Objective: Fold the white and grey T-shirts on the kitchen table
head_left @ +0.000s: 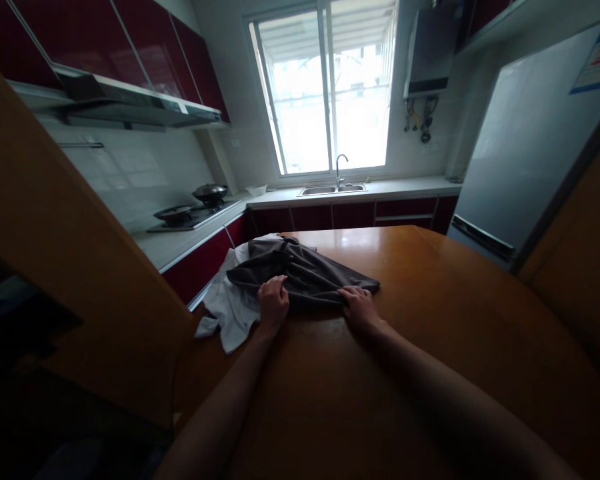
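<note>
Head view: dark garment (313, 270) on wooden surface (445, 300), partly over white cloth (237, 313). Left hand (274, 303), right hand (361, 308) curl at near edge; cannot tell whether grip pinches. Even, light tension should keep garment smooth.

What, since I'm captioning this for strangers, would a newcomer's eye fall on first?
The bright window above the sink, at the back, stands out first. Then, nearer, the left hand and right hand touch a dark garment partly over a white cloth on the brown table. Glossy red cabinets line the upper left.
</note>
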### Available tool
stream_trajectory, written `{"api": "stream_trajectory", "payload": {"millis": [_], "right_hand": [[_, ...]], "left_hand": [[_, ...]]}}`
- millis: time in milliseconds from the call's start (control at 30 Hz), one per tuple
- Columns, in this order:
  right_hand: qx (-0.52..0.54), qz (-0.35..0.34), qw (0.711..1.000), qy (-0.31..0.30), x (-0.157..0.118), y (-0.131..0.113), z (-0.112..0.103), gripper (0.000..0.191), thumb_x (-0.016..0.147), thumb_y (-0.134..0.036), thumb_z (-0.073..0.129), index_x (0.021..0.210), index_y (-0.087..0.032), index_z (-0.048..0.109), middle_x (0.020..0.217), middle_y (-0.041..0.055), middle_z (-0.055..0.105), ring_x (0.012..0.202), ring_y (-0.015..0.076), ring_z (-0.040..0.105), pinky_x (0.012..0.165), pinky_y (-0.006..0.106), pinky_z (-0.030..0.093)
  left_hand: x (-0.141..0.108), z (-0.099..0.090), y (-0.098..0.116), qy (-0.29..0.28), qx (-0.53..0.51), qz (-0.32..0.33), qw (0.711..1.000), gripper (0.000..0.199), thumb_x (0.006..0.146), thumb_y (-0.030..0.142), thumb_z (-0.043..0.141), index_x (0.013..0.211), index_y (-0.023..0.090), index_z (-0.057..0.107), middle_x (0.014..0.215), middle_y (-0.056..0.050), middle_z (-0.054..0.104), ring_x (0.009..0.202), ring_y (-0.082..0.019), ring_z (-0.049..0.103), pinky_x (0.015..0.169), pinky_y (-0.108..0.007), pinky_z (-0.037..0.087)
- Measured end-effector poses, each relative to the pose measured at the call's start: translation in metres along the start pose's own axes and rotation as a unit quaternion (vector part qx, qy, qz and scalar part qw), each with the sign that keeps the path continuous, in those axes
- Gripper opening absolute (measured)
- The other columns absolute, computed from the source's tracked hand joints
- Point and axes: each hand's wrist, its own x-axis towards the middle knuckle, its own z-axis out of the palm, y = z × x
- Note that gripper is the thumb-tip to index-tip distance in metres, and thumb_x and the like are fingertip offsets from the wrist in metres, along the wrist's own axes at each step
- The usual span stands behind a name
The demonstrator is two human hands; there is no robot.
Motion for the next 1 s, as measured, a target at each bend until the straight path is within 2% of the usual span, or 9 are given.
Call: {"api": "stream_trajectory", "payload": {"millis": [167,333,433,533,633,733,800,867,1000], "right_hand": [[-0.017,-0.011,1.0,-0.009,0.004,0.03,-0.014,0.033,0.091,-0.011,0.048,0.101,-0.024,0.077,0.112,0.0062,0.076,0.111,0.0219,0.064,0.106,0.038,0.031],[-0.085,-0.036,0.995,0.039,-0.02,0.137,-0.055,0.039,0.092,-0.011,0.045,0.11,-0.026,0.076,0.128,0.0041,0.07,0.128,0.0216,0.057,0.116,0.044,0.026],[-0.13,0.055,0.99,0.024,-0.028,0.208,-0.082,0.046,0.084,-0.006,0.047,0.113,-0.029,0.075,0.132,0.0042,0.067,0.134,0.0259,0.052,0.116,0.057,0.024],[-0.144,0.181,0.973,0.009,-0.032,0.239,-0.1,0.069,0.07,0.002,0.048,0.13,-0.027,0.066,0.149,0.01,0.052,0.142,0.0332,0.04,0.111,0.069,0.027],[-0.132,0.193,0.969,0.076,-0.035,0.214,-0.1,0.076,0.07,0.001,0.047,0.142,-0.02,0.056,0.154,0.0151,0.044,0.143,0.0356,0.038,0.109,0.064,0.033],[-0.075,0.144,0.977,0.137,-0.042,0.147,-0.082,0.047,0.088,-0.012,0.043,0.129,-0.019,0.065,0.139,0.0142,0.058,0.127,0.0315,0.053,0.103,0.051,0.043],[-0.048,0.085,0.987,0.125,-0.047,0.099,-0.066,0.035,0.096,-0.03,0.046,0.12,-0.021,0.069,0.132,0.0129,0.062,0.123,0.0308,0.054,0.104,0.051,0.042],[-0.046,0.009,0.995,0.087,-0.051,0.06,-0.052,0.042,0.095,-0.04,0.052,0.131,-0.021,0.063,0.138,0.0132,0.059,0.13,0.0315,0.049,0.109,0.053,0.035],[-0.063,-0.03,0.998,0.007,-0.056,0.036,-0.041,0.043,0.092,-0.03,0.059,0.134,-0.021,0.06,0.142,0.0126,0.058,0.131,0.0316,0.05,0.112,0.054,0.031]], "left_hand": [[0.006,-0.01,-0.017,0.056,0.035,-0.034,0.997,0.035,0.093,0.016,0.042,0.12,0.017,0.064,0.125,-0.012,0.067,0.12,-0.028,0.058,0.112,-0.048,0.031],[0.008,-0.013,-0.043,0.08,0.077,-0.083,0.99,0.038,0.098,0.024,0.039,0.128,0.015,0.061,0.122,-0.014,0.068,0.112,-0.03,0.061,0.1,-0.042,0.043],[0.005,-0.007,-0.05,0.036,0.101,-0.091,0.99,0.04,0.099,0.029,0.039,0.129,0.013,0.061,0.122,-0.015,0.068,0.113,-0.031,0.061,0.097,-0.042,0.045],[0.003,0.001,-0.048,0.004,0.115,-0.082,0.99,0.037,0.097,0.026,0.042,0.124,0.013,0.064,0.124,-0.017,0.066,0.118,-0.033,0.059,0.1,-0.045,0.044],[0.001,0.012,-0.036,-0.031,0.087,-0.028,0.995,0.035,0.09,0.016,0.045,0.119,0.015,0.066,0.128,-0.015,0.064,0.123,-0.031,0.056,0.106,-0.046,0.042],[-0.003,0.026,-0.017,-0.096,0.012,0.045,0.994,0.037,0.089,0.014,0.047,0.12,0.016,0.066,0.129,-0.013,0.064,0.123,-0.028,0.057,0.108,-0.044,0.043],[-0.008,0.034,-0.003,-0.145,-0.037,0.088,0.985,0.038,0.091,0.017,0.047,0.126,0.017,0.064,0.133,-0.011,0.063,0.125,-0.026,0.056,0.111,-0.044,0.043],[-0.013,0.038,0.006,-0.194,-0.067,0.123,0.971,0.04,0.094,0.022,0.047,0.131,0.018,0.062,0.138,-0.011,0.06,0.129,-0.026,0.054,0.112,-0.045,0.042],[-0.019,0.035,0.009,-0.252,-0.081,0.147,0.953,0.043,0.097,0.03,0.045,0.136,0.017,0.06,0.142,-0.013,0.057,0.132,-0.028,0.052,0.113,-0.049,0.043]]}}
